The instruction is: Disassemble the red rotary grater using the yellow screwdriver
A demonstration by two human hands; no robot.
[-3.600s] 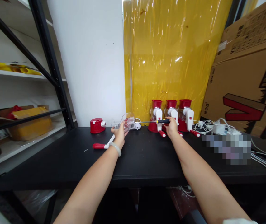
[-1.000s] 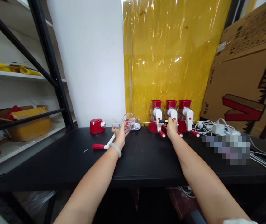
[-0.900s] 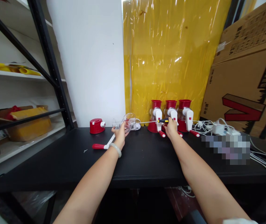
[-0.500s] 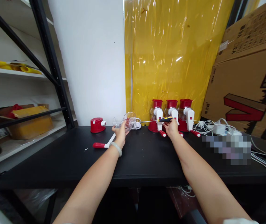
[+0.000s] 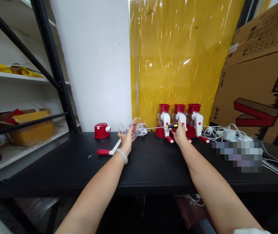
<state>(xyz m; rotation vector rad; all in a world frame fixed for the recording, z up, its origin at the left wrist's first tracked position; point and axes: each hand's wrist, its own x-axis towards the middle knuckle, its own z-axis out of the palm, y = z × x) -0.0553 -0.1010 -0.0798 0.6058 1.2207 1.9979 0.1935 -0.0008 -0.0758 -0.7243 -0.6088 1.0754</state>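
Note:
A clear plastic grater housing [image 5: 136,128] is gripped in my left hand [image 5: 126,138], held just above the black table. My right hand [image 5: 180,132] is closed around the black and yellow handle of a screwdriver [image 5: 174,125]. Its long metal shaft points left, the tip at or close to the right side of the housing; I cannot tell whether they touch. Behind my left wrist lies a white crank with a red grip [image 5: 104,151]. Farther left stands a red base [image 5: 102,130]. A white round part [image 5: 144,130] sits just behind the housing.
Three red and white rotary graters [image 5: 164,120] stand in a row behind my right hand. White cables and adapters [image 5: 229,132] lie on the right of the black table [image 5: 148,169]. A large cardboard box [image 5: 258,84] leans at the right; shelving [image 5: 56,65] stands left.
My right hand and the screwdriver have shifted slightly to the right. The housing in my left hand has moved a little to the right as well.

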